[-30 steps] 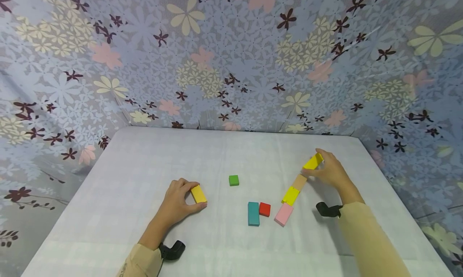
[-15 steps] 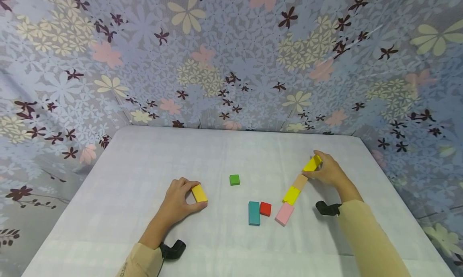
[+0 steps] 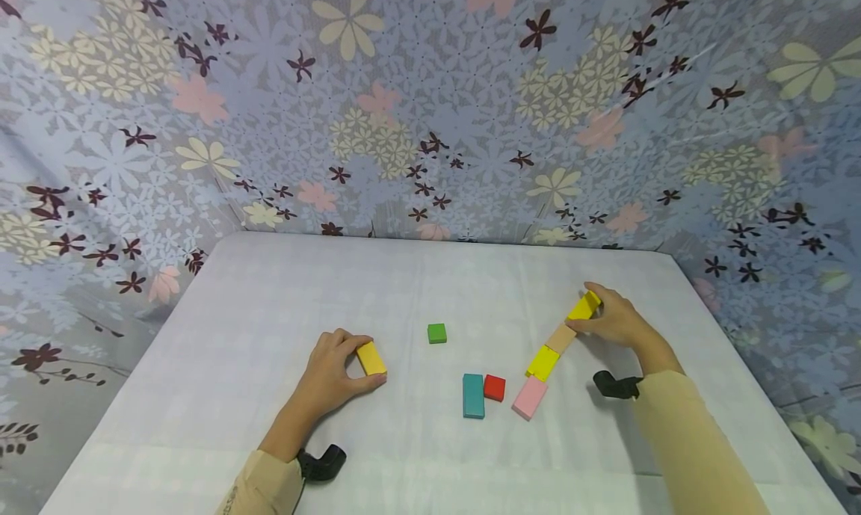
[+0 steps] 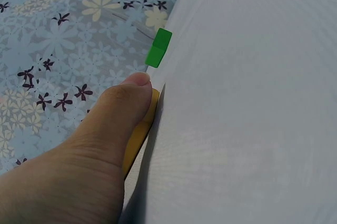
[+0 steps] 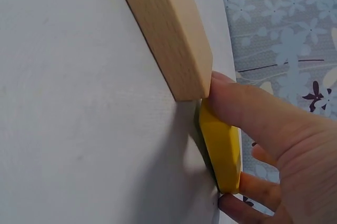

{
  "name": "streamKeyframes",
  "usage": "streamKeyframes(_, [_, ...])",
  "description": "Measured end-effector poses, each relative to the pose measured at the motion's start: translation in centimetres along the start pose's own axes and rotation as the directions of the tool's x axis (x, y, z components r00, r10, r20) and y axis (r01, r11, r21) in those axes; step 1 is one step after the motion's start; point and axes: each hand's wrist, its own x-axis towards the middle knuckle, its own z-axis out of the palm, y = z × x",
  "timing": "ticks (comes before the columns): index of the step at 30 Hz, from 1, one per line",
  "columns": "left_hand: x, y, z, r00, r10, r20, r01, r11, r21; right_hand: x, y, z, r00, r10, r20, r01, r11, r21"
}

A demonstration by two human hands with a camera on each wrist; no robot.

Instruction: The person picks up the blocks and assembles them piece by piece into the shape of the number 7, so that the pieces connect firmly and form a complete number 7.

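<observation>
My left hand [image 3: 331,373] grips an orange-yellow block [image 3: 371,359] by its two ends, thumb at the near end and fingers at the far end. In the left wrist view the thumb [image 4: 118,113] covers much of that block. On the right side of the table, my right hand [image 3: 619,322] pinches a yellow block [image 5: 222,150] between thumb and fingers. This block lies at the far end of a slanting row, against a tan wooden block [image 5: 171,37]. A second yellow block [image 3: 542,362] and a pink block [image 3: 530,397] continue the row toward me.
Left of the row, a red block [image 3: 494,388] stands beside a teal block [image 3: 474,396]. A small green block [image 3: 437,333] sits near the table's middle. White cloth covers the table [image 3: 403,448], and a flowered curtain [image 3: 430,111] hangs behind its far edge.
The right hand and its yellow block have shifted slightly toward me against the tan block, which has edged a little to the right. The left hand stays in place with its block.
</observation>
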Motion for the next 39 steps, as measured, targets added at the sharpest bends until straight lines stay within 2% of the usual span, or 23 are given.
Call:
streamKeyframes(9, [0.0, 0.2, -0.3, 0.999, -0.024, 0.023, 0.024, 1.0, 0.003, -0.2, 0.1, 0.0, 1.0, -0.012, 0.016, 0.012, 1.0, 0.017])
streamKeyframes(18, [0.0, 0.4, -0.4, 0.999, -0.035, 0.025, 0.035, 0.999, 0.004, -0.5, 0.3, 0.5, 1.0, -0.018, 0.004, 0.018, 1.0, -0.022])
streamKeyframes(39, [0.0, 0.2, -0.2, 1.0, -0.007, 0.01, 0.007, 1.0, -0.001, -1.2, 0.0, 1.3, 0.996, -0.086, -0.026, 0.085, 0.996, -0.035])
